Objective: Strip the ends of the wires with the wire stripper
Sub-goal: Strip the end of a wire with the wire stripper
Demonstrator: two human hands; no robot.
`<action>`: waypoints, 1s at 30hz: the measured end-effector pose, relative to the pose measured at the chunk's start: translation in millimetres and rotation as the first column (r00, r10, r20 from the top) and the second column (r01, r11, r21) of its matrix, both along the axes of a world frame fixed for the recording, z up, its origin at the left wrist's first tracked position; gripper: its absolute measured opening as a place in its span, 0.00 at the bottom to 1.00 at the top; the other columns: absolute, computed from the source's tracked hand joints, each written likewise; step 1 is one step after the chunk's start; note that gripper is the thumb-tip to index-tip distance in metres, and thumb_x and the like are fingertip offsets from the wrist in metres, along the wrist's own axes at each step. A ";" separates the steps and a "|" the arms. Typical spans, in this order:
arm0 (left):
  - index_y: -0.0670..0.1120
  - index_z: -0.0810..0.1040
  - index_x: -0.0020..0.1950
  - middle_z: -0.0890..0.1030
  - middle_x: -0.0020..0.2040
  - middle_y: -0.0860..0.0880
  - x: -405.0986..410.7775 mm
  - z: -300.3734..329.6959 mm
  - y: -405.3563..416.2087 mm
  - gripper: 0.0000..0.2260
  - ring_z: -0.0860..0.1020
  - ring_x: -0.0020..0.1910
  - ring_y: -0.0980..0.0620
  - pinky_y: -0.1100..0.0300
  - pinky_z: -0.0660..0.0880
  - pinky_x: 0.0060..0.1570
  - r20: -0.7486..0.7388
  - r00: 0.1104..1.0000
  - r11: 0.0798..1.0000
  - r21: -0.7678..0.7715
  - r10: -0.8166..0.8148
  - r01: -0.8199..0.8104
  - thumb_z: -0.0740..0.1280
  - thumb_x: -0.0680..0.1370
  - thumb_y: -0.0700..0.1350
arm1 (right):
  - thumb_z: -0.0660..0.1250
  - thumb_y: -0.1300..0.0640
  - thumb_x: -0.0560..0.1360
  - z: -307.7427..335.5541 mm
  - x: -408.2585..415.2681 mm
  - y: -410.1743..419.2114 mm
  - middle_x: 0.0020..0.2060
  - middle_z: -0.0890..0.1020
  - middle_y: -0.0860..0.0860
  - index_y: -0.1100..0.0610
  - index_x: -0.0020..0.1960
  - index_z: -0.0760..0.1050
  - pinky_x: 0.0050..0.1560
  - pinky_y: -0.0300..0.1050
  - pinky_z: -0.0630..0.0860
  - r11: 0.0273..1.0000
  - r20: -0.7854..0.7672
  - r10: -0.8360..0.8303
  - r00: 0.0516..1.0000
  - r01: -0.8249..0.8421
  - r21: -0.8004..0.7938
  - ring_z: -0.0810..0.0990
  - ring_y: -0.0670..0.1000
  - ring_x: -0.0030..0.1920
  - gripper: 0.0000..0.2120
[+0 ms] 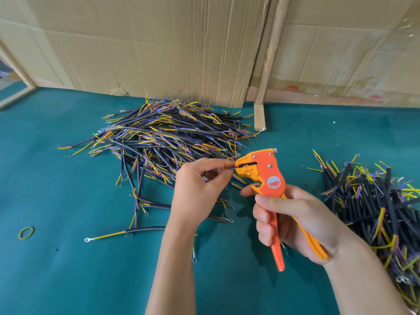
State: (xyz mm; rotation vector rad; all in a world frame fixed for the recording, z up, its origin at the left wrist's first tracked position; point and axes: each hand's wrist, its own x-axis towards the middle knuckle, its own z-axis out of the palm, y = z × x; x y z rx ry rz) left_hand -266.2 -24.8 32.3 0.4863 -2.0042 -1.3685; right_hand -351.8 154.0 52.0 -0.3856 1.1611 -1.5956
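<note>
Nearest us, our right hand (293, 221) wraps its fingers round the two handles of the orange wire stripper (268, 176), whose head points left, above the middle of the green worktop (68, 280). Just beside it, our left hand (197, 189) pinches a thin wire (228, 167) between thumb and fingertips, the wire's end touching the stripper's mouth (we cannot tell whether the blades have closed on it). Toward the worktop's right edge lies a heap of black cables (372, 210) with yellow and blue cores. Near the left edge sits a yellow-green rubber band (26, 233), and a single cable with a ring terminal (127, 233) lies just left of our left forearm. Farther back, toward the far edge, a larger pile of cables (168, 135) spreads out. Behind it stand cardboard sheets (159, 46) and a wooden post (269, 62).
</note>
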 end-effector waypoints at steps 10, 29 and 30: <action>0.49 0.86 0.44 0.83 0.33 0.55 -3.2 -2.5 2.4 0.04 0.79 0.32 0.57 0.62 0.73 0.34 0.053 0.998 0.997 0.067 0.033 -0.037 0.76 0.74 0.39 | 0.72 0.57 0.72 -2.0 -0.2 -4.5 0.28 0.67 0.52 0.64 0.59 0.81 0.22 0.40 0.65 0.985 -0.023 -0.173 0.985 0.173 -0.016 0.64 0.49 0.21 0.19; 0.51 0.83 0.41 0.81 0.34 0.51 -7.2 -1.9 7.6 0.07 0.73 0.31 0.57 0.60 0.73 0.36 0.012 0.997 0.997 0.017 0.079 -0.079 0.73 0.76 0.40 | 0.80 0.61 0.66 -2.8 -11.2 11.4 0.49 0.81 0.71 0.65 0.56 0.81 0.45 0.58 0.82 1.000 -0.014 0.003 1.000 -0.003 -0.024 0.83 0.67 0.43 0.20; 0.51 0.82 0.41 0.81 0.34 0.50 -7.4 -1.8 7.6 0.07 0.73 0.31 0.57 0.60 0.73 0.36 0.013 0.997 0.997 0.014 0.078 -0.079 0.73 0.76 0.40 | 0.78 0.62 0.66 -1.8 -8.9 9.9 0.48 0.81 0.70 0.65 0.55 0.81 0.44 0.58 0.82 1.000 -0.017 0.016 1.000 -0.016 -0.017 0.83 0.67 0.43 0.19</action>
